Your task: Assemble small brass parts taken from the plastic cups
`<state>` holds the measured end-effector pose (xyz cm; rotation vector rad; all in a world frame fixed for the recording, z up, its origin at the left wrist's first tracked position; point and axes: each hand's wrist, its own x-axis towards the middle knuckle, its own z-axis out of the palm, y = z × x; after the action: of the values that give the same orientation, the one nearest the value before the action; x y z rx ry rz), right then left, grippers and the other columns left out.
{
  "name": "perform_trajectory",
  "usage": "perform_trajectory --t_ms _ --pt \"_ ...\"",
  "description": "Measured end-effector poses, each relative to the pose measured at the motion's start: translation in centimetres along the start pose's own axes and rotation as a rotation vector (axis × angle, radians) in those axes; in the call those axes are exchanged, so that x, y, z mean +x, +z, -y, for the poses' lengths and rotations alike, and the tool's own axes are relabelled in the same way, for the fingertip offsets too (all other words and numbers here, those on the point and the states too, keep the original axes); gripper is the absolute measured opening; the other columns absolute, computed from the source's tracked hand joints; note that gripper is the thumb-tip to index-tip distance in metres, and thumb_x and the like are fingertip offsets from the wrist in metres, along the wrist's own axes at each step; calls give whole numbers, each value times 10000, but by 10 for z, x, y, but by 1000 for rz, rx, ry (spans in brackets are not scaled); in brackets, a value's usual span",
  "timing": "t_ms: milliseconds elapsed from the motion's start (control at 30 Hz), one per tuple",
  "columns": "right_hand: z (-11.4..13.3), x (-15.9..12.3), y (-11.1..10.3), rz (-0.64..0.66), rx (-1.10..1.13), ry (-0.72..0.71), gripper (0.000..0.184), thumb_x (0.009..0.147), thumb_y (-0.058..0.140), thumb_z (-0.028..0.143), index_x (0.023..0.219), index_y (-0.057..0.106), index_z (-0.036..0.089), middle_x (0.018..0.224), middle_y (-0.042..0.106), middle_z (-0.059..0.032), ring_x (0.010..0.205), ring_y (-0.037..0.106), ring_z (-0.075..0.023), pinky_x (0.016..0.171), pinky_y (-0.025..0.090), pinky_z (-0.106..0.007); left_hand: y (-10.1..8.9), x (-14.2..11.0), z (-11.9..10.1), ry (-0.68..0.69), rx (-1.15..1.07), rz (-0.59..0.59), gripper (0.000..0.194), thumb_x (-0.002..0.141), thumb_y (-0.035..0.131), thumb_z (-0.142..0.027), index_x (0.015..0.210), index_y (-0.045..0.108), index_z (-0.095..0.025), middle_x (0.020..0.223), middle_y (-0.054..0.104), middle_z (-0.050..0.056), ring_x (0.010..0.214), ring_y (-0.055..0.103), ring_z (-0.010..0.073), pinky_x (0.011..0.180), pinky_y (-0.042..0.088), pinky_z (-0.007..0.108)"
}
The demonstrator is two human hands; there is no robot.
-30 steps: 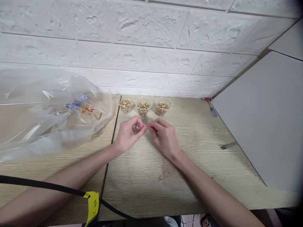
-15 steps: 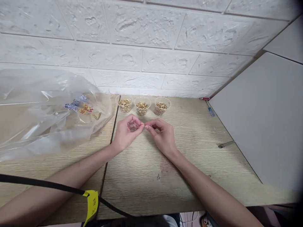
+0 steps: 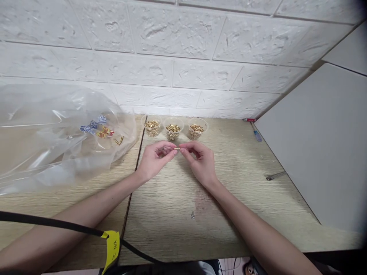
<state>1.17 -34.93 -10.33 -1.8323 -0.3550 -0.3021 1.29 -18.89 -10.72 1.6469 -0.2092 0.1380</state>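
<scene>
My left hand [image 3: 157,158] and my right hand [image 3: 200,159] meet over the tabletop, fingertips close together. Between them a small gold-coloured metal pin [image 3: 177,148] lies level, pinched at one end by each hand's thumb and finger. Just behind my hands stand three clear plastic cups in a row: a left cup [image 3: 151,133], a middle cup [image 3: 173,135] and a right cup [image 3: 196,134]. Each contains many small gold metal parts. How the parts differ from cup to cup is too small to tell.
A large clear plastic bag [image 3: 37,152] with a few gold pins [image 3: 119,141] lies left. A black cable [image 3: 51,221] with a yellow tag [image 3: 111,246] crosses the front. A small screw [image 3: 193,215], a screwdriver [image 3: 257,135] and a grey panel [image 3: 318,141] are on the right.
My fingertips have parted slightly, so more of the gold pin shows between them. My right hand has shifted a little to the right. The cups stay in place.
</scene>
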Motion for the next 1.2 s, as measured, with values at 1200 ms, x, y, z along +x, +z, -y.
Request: perform_trajectory --t_ms 1200 --pt "0 5 -5 181 138 269 232 770 667 378 770 666 146 696 627 -25 642 537 -141 611 404 -271 -8 0 7 198 214 103 162 819 667 -298 817 704 -139 626 609 10 536 486 84 503 373 199"
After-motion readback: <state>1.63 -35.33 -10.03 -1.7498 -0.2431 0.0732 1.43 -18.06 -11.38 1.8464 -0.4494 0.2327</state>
